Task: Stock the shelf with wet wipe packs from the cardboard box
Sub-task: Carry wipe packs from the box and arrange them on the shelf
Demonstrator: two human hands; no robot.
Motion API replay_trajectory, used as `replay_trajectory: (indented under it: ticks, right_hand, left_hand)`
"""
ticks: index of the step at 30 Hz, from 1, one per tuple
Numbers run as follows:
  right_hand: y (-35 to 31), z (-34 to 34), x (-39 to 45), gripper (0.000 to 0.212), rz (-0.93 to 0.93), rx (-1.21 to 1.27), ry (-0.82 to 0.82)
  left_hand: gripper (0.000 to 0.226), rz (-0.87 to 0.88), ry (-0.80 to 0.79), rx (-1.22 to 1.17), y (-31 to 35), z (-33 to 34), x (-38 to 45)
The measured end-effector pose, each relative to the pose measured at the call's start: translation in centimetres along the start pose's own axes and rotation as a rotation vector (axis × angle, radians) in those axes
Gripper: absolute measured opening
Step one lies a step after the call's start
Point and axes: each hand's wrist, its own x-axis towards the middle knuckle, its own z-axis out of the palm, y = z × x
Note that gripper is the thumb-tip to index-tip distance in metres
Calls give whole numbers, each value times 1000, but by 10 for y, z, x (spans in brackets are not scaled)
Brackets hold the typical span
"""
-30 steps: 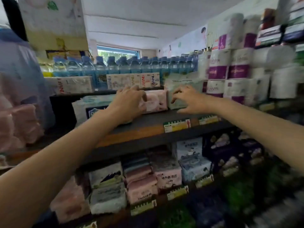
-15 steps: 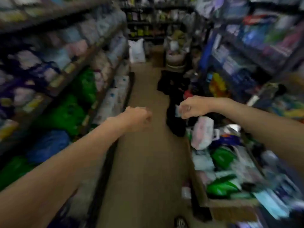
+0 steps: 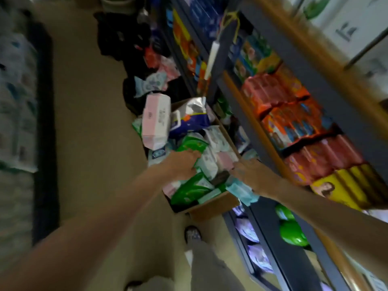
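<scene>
An open cardboard box stands on the floor against the right-hand shelving, filled with several wet wipe packs in green, white and pink. My left hand reaches in from the left, its fingers and thumb curled round the edge of a white-and-green wet wipe pack in the middle of the box. My right hand comes in from the right, its fingers touching the pink far side of the same heap; blur hides its grip. A tall pink-and-white pack stands upright at the box's far left.
A blue-and-silver bag lies at the far end of the box. The dark shelf unit on the right carries orange and red packs. More white packs line the left side. My shoe stands just before the box.
I have turned from the stocked shelf to the aisle and bent over the box. Both hands, empty fists half a second ago, now reach down into the packs.
</scene>
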Motion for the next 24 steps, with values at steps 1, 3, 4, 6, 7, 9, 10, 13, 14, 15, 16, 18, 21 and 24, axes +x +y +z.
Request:
replay_trajectory:
  ticks: [1, 3, 4, 6, 7, 9, 10, 13, 14, 15, 16, 18, 21, 24]
  right_hand:
    - [1, 19, 0, 57, -3, -77, 75]
    - [5, 60, 6, 72, -23, -148, 132]
    - [5, 78, 12, 80, -9, -144, 132]
    - [8, 97, 23, 73, -32, -198, 165]
    - [7, 104, 28, 66, -64, -196, 192]
    - [6, 112, 37, 66, -117, -189, 175]
    - [6, 115, 40, 72, -146, -193, 161]
    - [7, 114, 46, 92, -169, -134, 137]
    - [9, 107, 48, 100, -143, -103, 117]
    - [11, 101, 51, 105, -118, -61, 107]
    - [14, 91, 54, 109, -76, 20, 101]
    - [21, 69, 60, 113, 28, 269, 134]
    - [30, 21, 66, 114, 146, 648, 211]
    - [25, -49, 80, 105, 96, 836, 378]
  left_hand:
    - [53, 14, -20, -14, 8, 10, 13]
    - [52, 27, -56, -41, 23, 28, 34]
    - [50, 23, -72, -54, 29, 37, 42]
    - [48, 7, -108, -72, 41, 51, 55]
    - [48, 2, -123, -74, 45, 56, 60]
    - [49, -14, -139, -92, 48, 66, 68]
    - [50, -21, -149, -103, 48, 71, 72]
    - [52, -37, -148, -145, 45, 77, 81]
    - [53, -53, -145, -167, 42, 77, 83]
    - [55, -67, -144, -199, 40, 77, 83]
    - [58, -83, -142, -226, 37, 76, 81]
    - [66, -97, -128, -251, 26, 73, 77]
    - [89, -71, -101, -439, 11, 52, 64]
    - [108, -68, 73, -910, -2, 15, 43]
